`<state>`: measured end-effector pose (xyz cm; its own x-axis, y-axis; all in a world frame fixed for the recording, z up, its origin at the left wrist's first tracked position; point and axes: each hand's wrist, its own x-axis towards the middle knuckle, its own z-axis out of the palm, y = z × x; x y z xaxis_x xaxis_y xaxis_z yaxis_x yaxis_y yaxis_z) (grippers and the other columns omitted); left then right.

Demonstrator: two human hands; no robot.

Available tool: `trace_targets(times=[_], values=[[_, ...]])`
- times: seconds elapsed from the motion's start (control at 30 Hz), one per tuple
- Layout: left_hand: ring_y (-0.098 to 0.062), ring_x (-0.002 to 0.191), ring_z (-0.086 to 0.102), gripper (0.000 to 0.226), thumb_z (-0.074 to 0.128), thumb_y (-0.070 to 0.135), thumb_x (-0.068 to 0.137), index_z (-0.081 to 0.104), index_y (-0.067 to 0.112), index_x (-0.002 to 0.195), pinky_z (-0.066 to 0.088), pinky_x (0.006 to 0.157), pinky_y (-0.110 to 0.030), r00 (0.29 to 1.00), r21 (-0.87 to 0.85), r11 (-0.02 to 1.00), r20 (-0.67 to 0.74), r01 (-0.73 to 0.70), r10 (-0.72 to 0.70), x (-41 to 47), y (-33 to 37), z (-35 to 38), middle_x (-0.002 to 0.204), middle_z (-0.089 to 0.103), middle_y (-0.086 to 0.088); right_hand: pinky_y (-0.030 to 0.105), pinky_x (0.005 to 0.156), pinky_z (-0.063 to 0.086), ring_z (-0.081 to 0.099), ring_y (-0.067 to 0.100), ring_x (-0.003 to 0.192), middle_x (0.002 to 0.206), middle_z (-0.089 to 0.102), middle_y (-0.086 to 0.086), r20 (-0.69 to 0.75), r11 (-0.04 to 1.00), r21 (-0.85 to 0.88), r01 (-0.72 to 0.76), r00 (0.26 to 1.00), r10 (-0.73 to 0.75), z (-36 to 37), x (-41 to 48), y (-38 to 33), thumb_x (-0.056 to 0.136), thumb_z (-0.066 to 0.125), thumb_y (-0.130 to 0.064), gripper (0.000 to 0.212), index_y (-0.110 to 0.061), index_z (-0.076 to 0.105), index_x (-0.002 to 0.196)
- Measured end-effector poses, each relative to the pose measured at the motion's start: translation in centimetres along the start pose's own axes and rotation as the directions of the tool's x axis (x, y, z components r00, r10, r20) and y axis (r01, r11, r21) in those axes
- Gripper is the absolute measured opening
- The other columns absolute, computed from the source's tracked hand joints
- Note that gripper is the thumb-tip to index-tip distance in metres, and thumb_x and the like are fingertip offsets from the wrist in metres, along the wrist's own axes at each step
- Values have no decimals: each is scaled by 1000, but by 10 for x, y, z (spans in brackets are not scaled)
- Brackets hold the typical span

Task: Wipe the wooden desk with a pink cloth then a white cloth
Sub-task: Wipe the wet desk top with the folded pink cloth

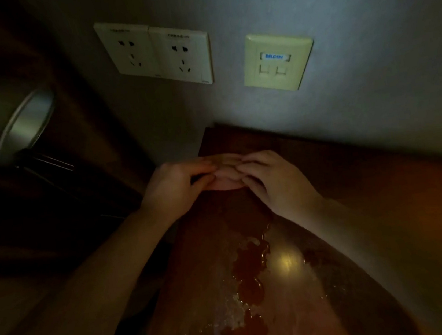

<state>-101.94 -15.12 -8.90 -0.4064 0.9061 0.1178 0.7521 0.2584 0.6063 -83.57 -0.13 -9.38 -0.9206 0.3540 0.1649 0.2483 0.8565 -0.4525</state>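
Observation:
The wooden desk (373, 203) runs from the bottom of the frame to the wall, dark brown and glossy. A pale pink cloth (225, 179) lies folded near its far left corner. My left hand (173, 189) pinches the cloth's left side with curled fingers. From the right, my right hand (275, 182) grips the cloth, fingers bent over its top. Most of the cloth is hidden under both hands. A trail of spilled liquid (250, 278) and wet streaks covers the desk in front of my hands.
The wall stands right behind the desk, with two power sockets (155, 52) and a data socket (277, 61) above. A round metal lamp head (26, 125) on a thin stand sits in the dark at the left, beyond the desk's left edge.

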Motion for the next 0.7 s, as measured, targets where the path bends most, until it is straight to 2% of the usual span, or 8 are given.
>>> trace_targets(times=[0.07,0.13,0.27,0.33,0.43,0.53,0.63,0.7], values=[[10,101,58,27,75,20,86,74,24,113,43,90,-4,999,3,999,-22,47,-47,5,1,-1,118,70,9,26,99,43,52,19,120,126,61,2,0,998,33,-53,999,53,-1,8,0,96,61,-16,36,-19,61,132],[8,101,60,27,76,23,86,74,27,113,49,93,-13,999,11,999,2,51,-51,-4,3,-4,118,70,11,28,98,46,54,18,118,122,63,1,-5,998,51,-47,999,48,1,-2,-3,94,63,-15,28,-17,67,122],[3,111,62,29,74,28,85,73,31,113,53,96,-26,995,27,999,94,-34,31,-36,6,-5,123,67,14,28,96,50,57,16,118,120,64,0,19,997,60,41,999,-42,3,-41,-12,93,61,-25,24,-16,71,112],[0,113,63,28,75,27,85,74,28,113,54,96,-29,996,44,997,72,-64,60,-36,4,-3,122,68,12,29,95,51,59,18,115,119,65,1,30,997,46,63,998,-64,2,-35,-11,93,60,-26,25,-15,72,112],[-4,107,66,26,74,27,87,74,29,113,53,94,-26,1000,71,997,4,21,-21,-14,5,-4,120,69,9,33,96,51,58,18,116,123,65,1,16,1000,27,-3,1000,3,-1,-4,-4,94,62,-23,24,-16,71,115],[-6,103,67,26,72,32,88,74,31,114,50,92,-20,996,95,992,24,80,-82,-6,7,-5,121,69,11,27,100,45,55,15,121,127,63,-1,44,998,26,-51,998,50,-3,4,-2,94,64,-21,26,-17,70,119],[-1,100,67,26,71,33,88,72,35,114,54,90,-24,993,91,995,107,38,-47,-32,12,-8,124,66,18,24,95,46,57,13,115,122,64,-2,64,999,34,-21,998,18,-2,-30,-13,93,64,-27,25,-18,72,114],[3,109,63,27,71,32,87,72,34,113,49,93,-16,990,77,997,140,-14,3,-52,15,-7,124,65,18,23,94,48,58,12,114,119,64,-3,82,998,51,23,996,-27,-2,-53,-22,92,61,-32,27,-19,73,112]])
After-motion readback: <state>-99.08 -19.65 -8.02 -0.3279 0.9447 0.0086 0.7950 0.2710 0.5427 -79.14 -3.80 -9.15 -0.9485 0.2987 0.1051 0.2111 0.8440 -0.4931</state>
